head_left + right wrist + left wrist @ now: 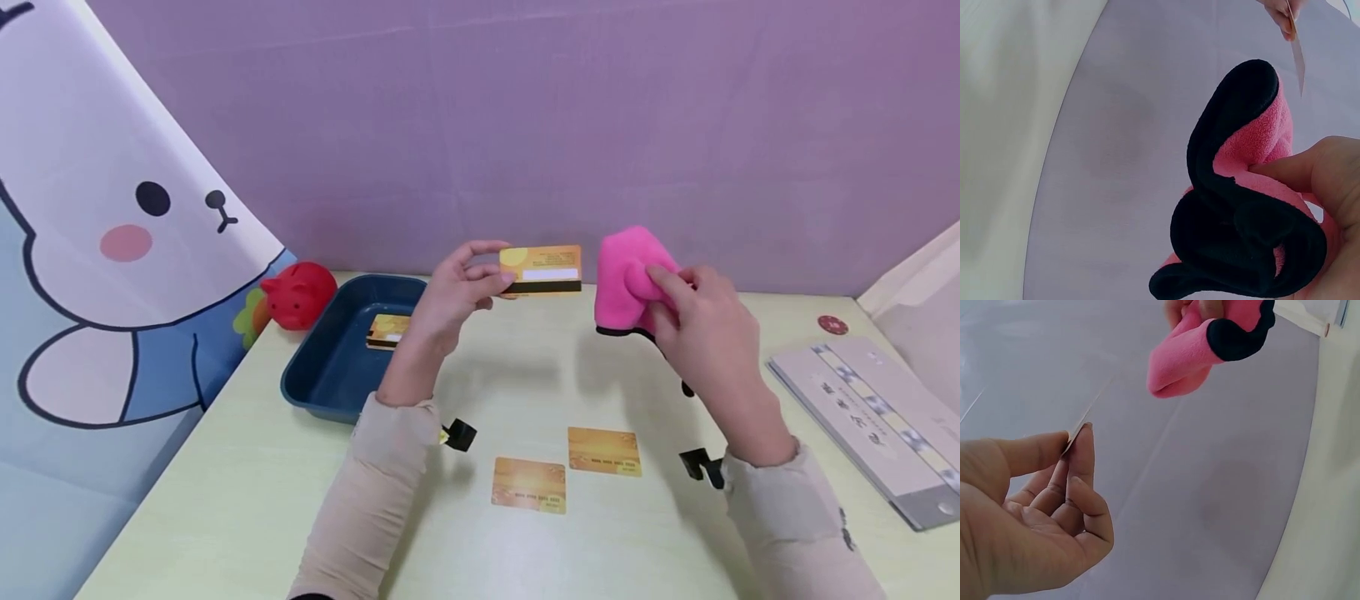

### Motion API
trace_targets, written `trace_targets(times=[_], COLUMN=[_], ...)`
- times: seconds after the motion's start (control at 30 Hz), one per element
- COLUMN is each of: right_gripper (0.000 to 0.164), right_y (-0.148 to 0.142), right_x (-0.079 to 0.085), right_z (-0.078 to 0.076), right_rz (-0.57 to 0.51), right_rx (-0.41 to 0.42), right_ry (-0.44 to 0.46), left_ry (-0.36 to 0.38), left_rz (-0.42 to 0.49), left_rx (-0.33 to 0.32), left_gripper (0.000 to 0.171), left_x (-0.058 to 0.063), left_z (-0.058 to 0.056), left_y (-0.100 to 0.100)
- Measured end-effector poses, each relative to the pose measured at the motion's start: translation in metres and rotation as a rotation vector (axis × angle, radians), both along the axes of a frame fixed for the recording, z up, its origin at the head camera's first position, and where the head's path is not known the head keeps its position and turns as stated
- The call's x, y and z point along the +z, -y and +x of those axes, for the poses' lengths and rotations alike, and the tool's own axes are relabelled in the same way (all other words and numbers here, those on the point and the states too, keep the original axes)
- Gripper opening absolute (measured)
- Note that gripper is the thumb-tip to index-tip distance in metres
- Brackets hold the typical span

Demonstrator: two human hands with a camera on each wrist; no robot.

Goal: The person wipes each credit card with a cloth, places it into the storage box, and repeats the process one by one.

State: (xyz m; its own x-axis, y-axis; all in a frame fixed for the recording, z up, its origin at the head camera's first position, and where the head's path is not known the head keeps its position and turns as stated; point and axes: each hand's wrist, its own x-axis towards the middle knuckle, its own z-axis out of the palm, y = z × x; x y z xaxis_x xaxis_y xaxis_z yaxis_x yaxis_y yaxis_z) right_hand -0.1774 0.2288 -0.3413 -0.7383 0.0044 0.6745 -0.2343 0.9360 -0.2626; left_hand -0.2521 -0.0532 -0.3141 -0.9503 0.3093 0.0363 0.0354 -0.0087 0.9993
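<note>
Between thumb and fingers my left hand (461,292) pinches an orange bank card (542,265), held up above the table with its black stripe and white strip facing me. In the left wrist view the card (1079,432) appears edge-on at the fingertips of the left hand (1041,506). To the right, my right hand (701,321) grips a folded pink cloth (626,275) with a black edge, also raised off the table. The right wrist view shows the cloth's black edge (1210,131) bunched in folds. Cloth and card are apart. Two orange cards (528,484) (604,452) lie flat on the table below.
A dark blue tray (322,408) at the left holds another orange card (386,331), partly hidden by my left arm. Behind it sits a red piggy bank (297,296). On the right are a grey-white box (862,417) and a red chip (832,324). A purple backdrop (480,125) rises behind.
</note>
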Motion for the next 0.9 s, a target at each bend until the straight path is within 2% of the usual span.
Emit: trace_targets(times=[0.1,0.27,0.33,0.47,0.57,0.67,0.8,0.9], right_gripper=[0.034,0.034,0.034,0.034,0.033,0.033,0.033,0.034], right_y=[0.001,0.0,-0.001,-0.003,-0.004,-0.004,-0.005,-0.005], right_x=[0.001,0.003,0.004,0.004,0.005,0.006,0.008,0.009], right_z=[-0.002,-0.003,-0.003,-0.002,-0.003,-0.003,-0.002,0.0], right_rz=[0.0,-0.003,-0.009,-0.019,-0.027,-0.036,-0.048,-0.058], right_rx=[0.007,0.007,0.006,-0.003,-0.007,-0.009,-0.017,-0.025], right_ry=[-0.004,-0.008,-0.009,-0.024,-0.039,-0.046,-0.04,-0.016], left_ry=[0.035,0.078,0.095,0.124,0.15,0.187,0.245,0.289], left_rz=[-0.009,-0.064,-0.135,-0.405,-0.58,-0.693,-0.784,-0.812], left_rx=[0.052,0.116,0.135,0.176,0.186,0.172,0.13,0.093], left_gripper=[0.039,0.039,0.041,0.045,0.046,0.043,0.041,0.042], left_x=[0.006,0.02,0.025,0.029,0.026,0.018,0.004,-0.007], left_z=[-0.005,-0.026,-0.037,-0.057,-0.068,-0.075,-0.085,-0.093], left_y=[0.011,0.046,0.066,0.106,0.129,0.143,0.147,0.143])
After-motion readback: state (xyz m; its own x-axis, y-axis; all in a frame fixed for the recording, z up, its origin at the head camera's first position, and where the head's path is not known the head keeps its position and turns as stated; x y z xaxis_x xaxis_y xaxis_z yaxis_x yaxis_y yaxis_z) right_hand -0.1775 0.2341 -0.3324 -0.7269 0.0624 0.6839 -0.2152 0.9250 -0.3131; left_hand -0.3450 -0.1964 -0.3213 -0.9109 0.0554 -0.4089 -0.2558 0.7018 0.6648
